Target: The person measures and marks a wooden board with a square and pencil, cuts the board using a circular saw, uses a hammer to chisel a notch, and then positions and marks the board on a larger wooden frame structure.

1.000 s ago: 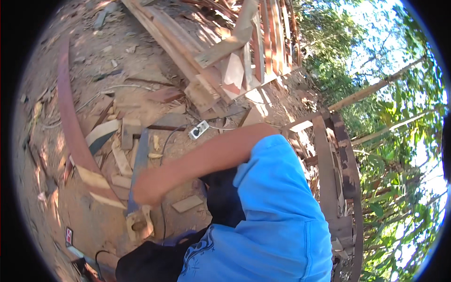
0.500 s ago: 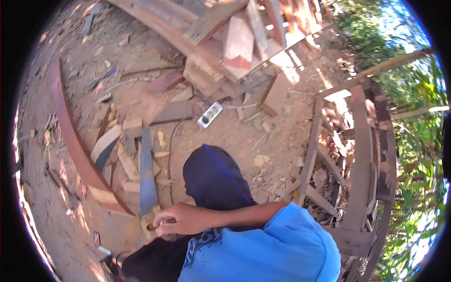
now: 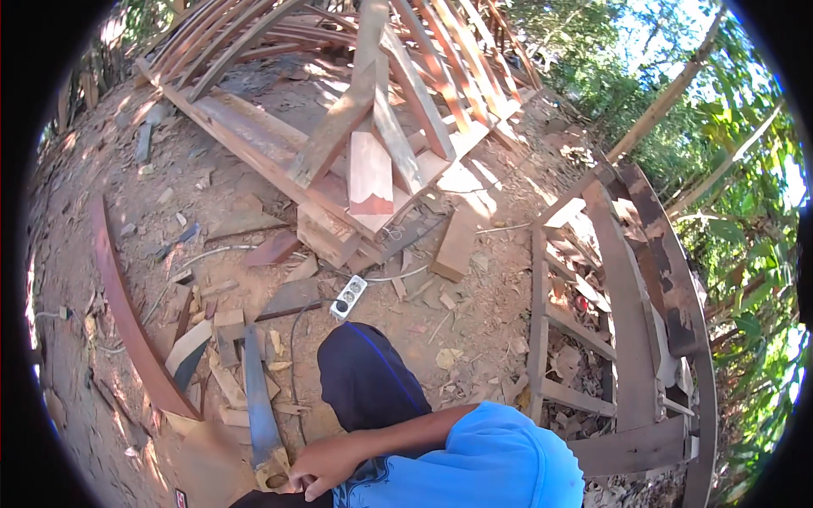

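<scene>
My right hand (image 3: 323, 461), at the end of the arm crossing from the blue-sleeved shoulder, has its fingers curled beside the wooden handle (image 3: 273, 461) of a hand saw; whether it grips it is hidden. The saw's long blue-grey blade (image 3: 258, 389) lies among wood offcuts (image 3: 227, 377), to the left of my dark-clothed knee (image 3: 364, 372). I do not see my left hand; a blurred tan patch at the lower left is too indistinct to make out. A curved reddish plank (image 3: 140, 330) lies farther left.
A large wooden rib frame (image 3: 368, 102) stands ahead. A white power strip (image 3: 347, 296) with cables lies before my knee, near a wood block (image 3: 455, 244). A weathered timber frame (image 3: 627, 339) and poles (image 3: 677, 85) border leafy plants on the right. Dirt and scraps cover the ground.
The view has tilted up, showing more of the rib frame. My right hand, smeared a second ago over the saw blade, is now lower, by the handle, with fingers curled.
</scene>
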`<state>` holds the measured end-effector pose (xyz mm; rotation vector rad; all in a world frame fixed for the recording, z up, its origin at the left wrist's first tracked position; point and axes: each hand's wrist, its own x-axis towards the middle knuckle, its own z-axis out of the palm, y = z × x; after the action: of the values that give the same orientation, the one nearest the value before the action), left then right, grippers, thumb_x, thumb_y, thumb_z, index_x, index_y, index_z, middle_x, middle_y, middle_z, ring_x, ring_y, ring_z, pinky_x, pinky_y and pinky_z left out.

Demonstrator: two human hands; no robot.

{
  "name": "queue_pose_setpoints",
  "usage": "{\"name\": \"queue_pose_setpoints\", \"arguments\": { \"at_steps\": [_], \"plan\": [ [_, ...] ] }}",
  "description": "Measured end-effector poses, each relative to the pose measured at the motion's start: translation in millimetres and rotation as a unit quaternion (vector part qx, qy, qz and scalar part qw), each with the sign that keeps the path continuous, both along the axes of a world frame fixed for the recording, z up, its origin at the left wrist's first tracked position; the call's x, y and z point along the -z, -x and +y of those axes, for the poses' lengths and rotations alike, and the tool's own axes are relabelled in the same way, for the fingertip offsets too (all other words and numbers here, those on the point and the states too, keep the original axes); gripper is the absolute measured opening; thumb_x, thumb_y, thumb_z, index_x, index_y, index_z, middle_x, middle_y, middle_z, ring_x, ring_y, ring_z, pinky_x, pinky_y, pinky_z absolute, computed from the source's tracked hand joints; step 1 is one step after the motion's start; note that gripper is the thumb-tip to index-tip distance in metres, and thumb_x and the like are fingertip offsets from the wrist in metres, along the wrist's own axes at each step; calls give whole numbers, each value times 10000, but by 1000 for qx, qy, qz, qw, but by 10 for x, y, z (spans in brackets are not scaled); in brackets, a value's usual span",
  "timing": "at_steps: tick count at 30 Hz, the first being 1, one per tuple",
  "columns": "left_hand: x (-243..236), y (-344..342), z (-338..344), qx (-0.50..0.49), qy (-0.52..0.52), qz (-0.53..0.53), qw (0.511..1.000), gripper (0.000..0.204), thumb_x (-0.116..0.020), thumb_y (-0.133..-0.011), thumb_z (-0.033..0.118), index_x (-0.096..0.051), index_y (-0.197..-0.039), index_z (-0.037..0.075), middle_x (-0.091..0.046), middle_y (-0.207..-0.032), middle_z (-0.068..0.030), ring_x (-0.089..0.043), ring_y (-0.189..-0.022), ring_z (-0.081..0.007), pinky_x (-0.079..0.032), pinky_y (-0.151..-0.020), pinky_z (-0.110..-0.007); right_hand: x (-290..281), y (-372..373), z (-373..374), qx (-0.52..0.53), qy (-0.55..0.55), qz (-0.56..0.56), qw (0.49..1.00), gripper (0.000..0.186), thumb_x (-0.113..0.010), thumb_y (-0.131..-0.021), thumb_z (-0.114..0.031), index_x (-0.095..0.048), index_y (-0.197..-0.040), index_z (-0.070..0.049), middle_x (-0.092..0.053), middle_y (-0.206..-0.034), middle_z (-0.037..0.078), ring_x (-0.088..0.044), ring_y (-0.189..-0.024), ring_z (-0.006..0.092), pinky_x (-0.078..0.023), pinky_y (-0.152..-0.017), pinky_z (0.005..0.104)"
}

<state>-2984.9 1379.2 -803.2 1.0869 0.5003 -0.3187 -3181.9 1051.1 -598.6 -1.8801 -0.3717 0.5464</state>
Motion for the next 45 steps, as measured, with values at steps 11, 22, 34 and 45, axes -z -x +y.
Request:
{"name": "queue_pose_setpoints", "arguments": {
  "at_steps": [11, 22, 34, 45],
  "plan": [
    [7, 349, 791, -77, -31, -3, 997, 554, -631, -972, 436, -542, -1301, -2, -610, -1258, -218, -610, -1145, -322, -510, -987, -464, -168, -131, -2305, 591, -113, -12, 798, 350, -602, -1029, -297, -667, -1196, 4, -707, -853, 85, -698, -768, 158, -571, -743, 300],
    [7, 858, 1136, -165, -25, 5, 986, 516, -643, -969, 422, -565, -1261, 5, -629, -1211, -214, -636, -1093, -317, -542, -945, -466, 2109, -154, -3085, 527, 395, -72, 749, 517, -686, -896, -416, -643, -1257, -49, -716, -1094, 252, -689, -1023, 432, -537, -866, 534],
    [383, 1262, 2996, -312, 176, -234, 904, 474, -657, -965, 408, -589, -1218, 12, -650, -1159, -210, -665, -1036, -312, -576, -900, -468, 1772, -832, -2709, 274, 449, 1, 850, 504, -725, -891, -420, -706, -1210, -31, -703, -1116, 260, -675, -1068, 388, -526, -886, 481],
    [31, 1577, 2333, -606, 103, -107, 781, 657, -597, -961, 637, -544, -1324, 92, -573, -1210, -58, -596, -1107, -231, -518, -980, -421, -255, -1944, 2078, -339, 261, -164, 889, 413, -711, -927, -326, -665, -1206, -25, -705, -931, 198, -688, -844, 366, -538, -759, 437]
  ]
}}
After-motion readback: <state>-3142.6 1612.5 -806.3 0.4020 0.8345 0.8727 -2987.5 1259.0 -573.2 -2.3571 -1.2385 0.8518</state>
